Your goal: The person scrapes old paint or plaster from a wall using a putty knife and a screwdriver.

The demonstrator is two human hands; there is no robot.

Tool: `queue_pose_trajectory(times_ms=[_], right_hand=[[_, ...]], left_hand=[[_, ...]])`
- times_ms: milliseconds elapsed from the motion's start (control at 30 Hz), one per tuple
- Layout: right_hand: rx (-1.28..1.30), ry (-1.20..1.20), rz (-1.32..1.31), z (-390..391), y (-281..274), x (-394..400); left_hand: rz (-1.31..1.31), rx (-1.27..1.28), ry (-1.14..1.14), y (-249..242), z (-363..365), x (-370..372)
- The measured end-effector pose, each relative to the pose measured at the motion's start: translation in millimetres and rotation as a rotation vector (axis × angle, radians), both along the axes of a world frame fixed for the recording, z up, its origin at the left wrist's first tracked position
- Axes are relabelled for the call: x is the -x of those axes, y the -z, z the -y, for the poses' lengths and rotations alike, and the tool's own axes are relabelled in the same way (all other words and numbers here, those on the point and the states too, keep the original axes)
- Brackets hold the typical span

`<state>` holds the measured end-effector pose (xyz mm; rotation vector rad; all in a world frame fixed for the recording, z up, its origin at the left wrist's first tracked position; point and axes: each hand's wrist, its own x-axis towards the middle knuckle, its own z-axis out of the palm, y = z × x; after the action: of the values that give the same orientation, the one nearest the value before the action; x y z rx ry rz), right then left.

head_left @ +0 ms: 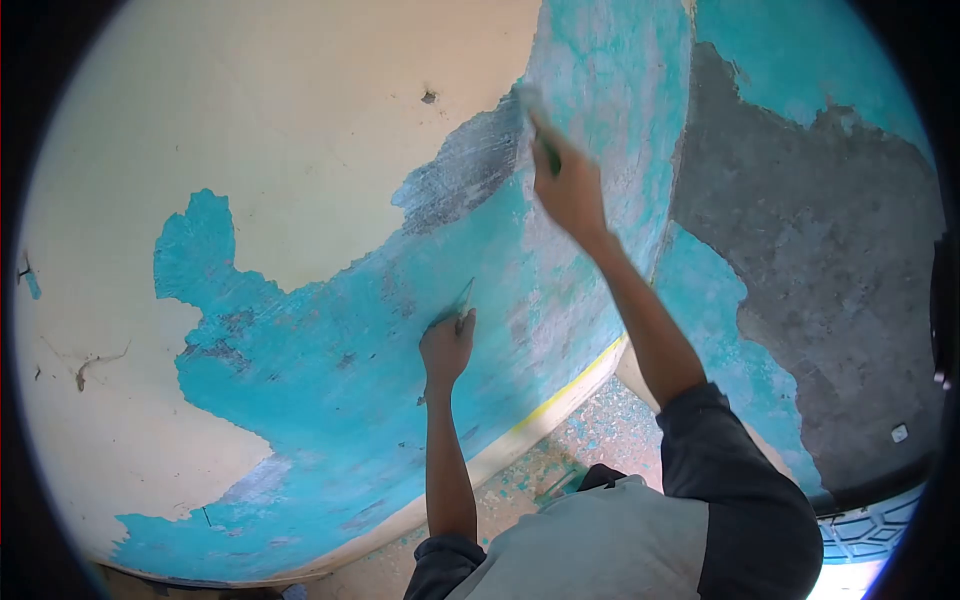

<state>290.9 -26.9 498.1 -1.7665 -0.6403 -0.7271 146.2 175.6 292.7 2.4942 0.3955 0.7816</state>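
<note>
My right hand (pixel 570 190) is closed round the green handle of a scraper (pixel 548 155), whose blurred blade meets the wall at the right end of a bare grey patch (pixel 465 165). Lower and to the left, my left hand (pixel 448 345) is closed on a thin, pointed tool (pixel 467 297) that points up in front of the turquoise wall (pixel 350 330). Cream paint (pixel 270 120) with a ragged edge covers the upper left of the wall.
At the right, another wall shows a large grey bare area (pixel 810 220) amid turquoise paint. Paint flakes (pixel 610 420) litter the floor below. A white skirting edge (pixel 540 425) runs along the wall's foot. A blue patterned object (pixel 875 530) is at the lower right.
</note>
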Motion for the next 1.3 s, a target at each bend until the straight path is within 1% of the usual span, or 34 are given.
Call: queue_pose_trajectory(times_ms=[33,67,133,233,267,333,367,433,467,533,600,667,700,767,800,867,900,1000,1033,1100,1167,1233,1267,1300], right_hand=[[-0.097,-0.058,0.07,1,-13,-10],[-0.098,-0.056,0.067,5,-13,-9],[-0.02,-0.047,0.014,14,-15,-9],[0.028,-0.029,-0.025,6,24,2],[-0.093,-0.091,0.104,-4,42,4],[-0.109,-0.092,0.177,-9,39,6],[-0.11,-0.092,0.178,-7,31,-1],[-0.078,-0.031,0.203,4,-22,-9],[-0.079,-0.029,0.2,8,-38,-14],[-0.05,-0.002,0.039,12,-62,-22],[-0.029,0.042,0.079,6,-45,-17],[-0.017,-0.007,0.109,-2,-9,0],[-0.067,-0.048,0.119,-7,13,5],[-0.14,-0.118,0.156,-13,34,6],[-0.138,-0.124,0.154,-9,26,2],[-0.009,0.028,0.073,3,-11,-15],[-0.099,-0.014,0.114,6,-29,-19],[-0.062,0.011,0.043,19,-53,-35],[-0.022,0.05,0.176,19,-45,-32],[-0.026,0.017,0.141,12,-9,-14],[-0.028,-0.022,0.111,7,9,-6],[-0.086,-0.068,0.108,2,11,1],[-0.089,-0.073,0.107,4,4,-4],[-0.044,-0.061,0.06,11,-20,-5]], left_hand=[[-0.026,0.009,-0.003,1,0,1],[-0.029,0.008,-0.002,0,-1,3],[-0.022,0.006,0.003,-1,1,0],[0.001,-0.001,0.013,0,1,1],[0.004,-0.002,0.013,0,0,0],[0.023,-0.015,0.014,1,0,0],[0.024,-0.016,0.013,2,-1,0],[-0.005,-0.007,0.014,2,-1,0],[-0.009,-0.007,0.017,3,0,1],[0.02,0.004,0.01,3,0,-1],[0.02,-0.001,0.005,3,-1,-1],[0.016,-0.001,0.002,3,0,0],[0.015,0.002,-0.002,1,1,0],[0.014,0.011,-0.013,1,2,0],[0.007,0.012,-0.008,2,0,-1],[-0.003,0.013,0.001,3,0,-1],[0.006,0.008,-0.004,1,2,0],[0.006,0.009,-0.007,1,2,0],[-0.004,0.013,-0.003,0,1,0],[-0.002,0.022,0.0,-1,2,1],[0.005,0.034,-0.003,-2,3,0],[0.013,0.017,0.003,-1,2,0],[0.012,0.014,-0.002,0,1,0],[-0.001,0.023,-0.002,0,1,0]])
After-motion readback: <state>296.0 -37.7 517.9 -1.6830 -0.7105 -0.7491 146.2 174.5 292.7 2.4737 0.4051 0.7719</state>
